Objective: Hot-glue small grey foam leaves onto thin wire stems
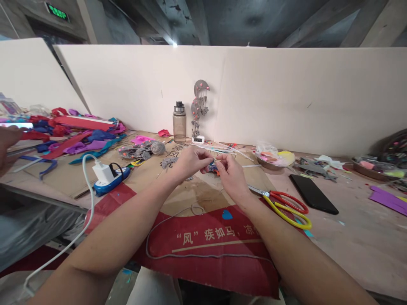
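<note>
My left hand [193, 163] and my right hand [231, 176] meet over the cardboard, their fingertips pinched close together. Whatever lies between the fingertips is too small to make out. A small blue and orange piece [213, 169] shows just below them, partly covered by the fingers. Loose grey yarn [197, 256] curves over the red printed cardboard [203, 273] in front of me and runs up toward the hands. A blue heart-shaped scrap [227, 214] lies on that red part. Scissors with red and yellow handles [286, 205] rest beside my right forearm.
A black phone [313, 194] and a bowl of bits [271, 163] are at right. Behind stand a bottle [179, 125] and a hanging grey moon ornament [201, 89]. Left are a blue power strip [111, 182], yarn ball [158, 148], coloured fabric [92, 135] and another person's hand [8, 144].
</note>
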The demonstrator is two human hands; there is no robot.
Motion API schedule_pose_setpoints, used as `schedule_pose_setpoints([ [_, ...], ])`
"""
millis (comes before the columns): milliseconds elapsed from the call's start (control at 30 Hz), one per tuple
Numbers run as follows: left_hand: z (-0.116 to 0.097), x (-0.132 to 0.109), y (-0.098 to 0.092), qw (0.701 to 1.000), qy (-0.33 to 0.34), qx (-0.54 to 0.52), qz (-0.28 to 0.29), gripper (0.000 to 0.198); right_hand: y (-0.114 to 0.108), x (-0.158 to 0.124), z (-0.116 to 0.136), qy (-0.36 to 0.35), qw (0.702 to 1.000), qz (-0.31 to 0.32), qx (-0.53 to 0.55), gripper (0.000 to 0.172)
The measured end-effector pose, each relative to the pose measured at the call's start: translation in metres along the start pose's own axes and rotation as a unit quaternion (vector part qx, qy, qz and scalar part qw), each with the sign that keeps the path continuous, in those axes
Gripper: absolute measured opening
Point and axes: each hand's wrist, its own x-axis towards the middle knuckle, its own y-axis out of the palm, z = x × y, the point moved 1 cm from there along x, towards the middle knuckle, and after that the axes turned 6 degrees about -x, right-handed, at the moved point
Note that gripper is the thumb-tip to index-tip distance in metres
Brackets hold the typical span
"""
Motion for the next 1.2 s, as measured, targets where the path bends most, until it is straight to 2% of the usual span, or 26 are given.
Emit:
schedule_pose_setpoints([
  [400, -0.003, -0.002, 0.002, 1.0, 0.003, -0.011, 0.018, 0.014, -0.003, -0.001, 0.003, -0.022, 0.999, -0.032, -0.034, 0.012],
  [533, 0.0, 0.002, 0.0, 1.0, 0.01, 0.002, -0.002, 0.012, -0.002, 0.0, 0.002, -0.017, 0.999, -0.025, -0.026, 0.012],
  [600, 0.001, 0.004, -0.001, 1.0, -0.004, -0.024, -0.005, 0.013, -0.001, 0.0, 0.001, -0.015, 1.0, -0.019, -0.018, 0.013],
  [800, 0.005, 0.008, 0.003, 0.983, -0.06, -0.17, 0.04, 0.015, -0.002, 0.001, -0.002, -0.007, 1.0, -0.021, -0.008, 0.015],
  [1000, 0.007, 0.008, 0.005, 0.984, -0.065, -0.163, 0.027, 0.012, -0.003, 0.001, -0.001, -0.011, 0.999, -0.025, -0.018, 0.015],
  [1100, 0.012, 0.011, 0.004, 0.985, -0.049, -0.165, 0.006, 0.011, -0.002, 0.0, 0.002, -0.019, 1.0, -0.013, -0.005, 0.016],
  [1200, 0.016, 0.013, 0.001, 0.984, -0.021, -0.174, -0.009, 0.014, -0.003, -0.001, 0.006, -0.046, 0.998, 0.037, 0.022, 0.024],
])
